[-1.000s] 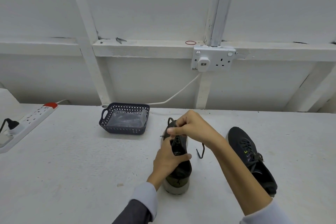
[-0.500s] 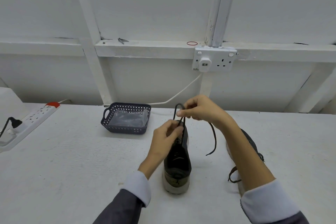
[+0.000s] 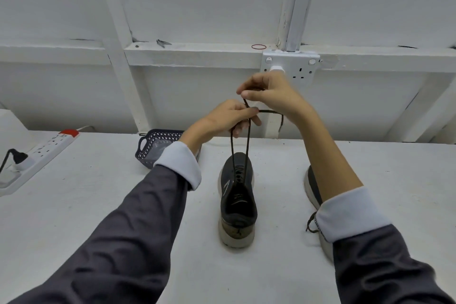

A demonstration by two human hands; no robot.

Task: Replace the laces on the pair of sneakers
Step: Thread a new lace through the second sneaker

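The dark lace (image 3: 247,143) now rises higher than before from the sneaker (image 3: 238,195) standing on the white table (image 3: 98,192), its two strands pinched by the left hand (image 3: 227,116), its end pinched by the raised right hand (image 3: 270,92).

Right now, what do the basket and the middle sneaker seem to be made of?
Basket: likely moulded plastic, dark and matt, with a lattice of holes. Middle sneaker: dark, matt upper that looks textile; pale sole, probably foam or rubber, scuffed at the heel.
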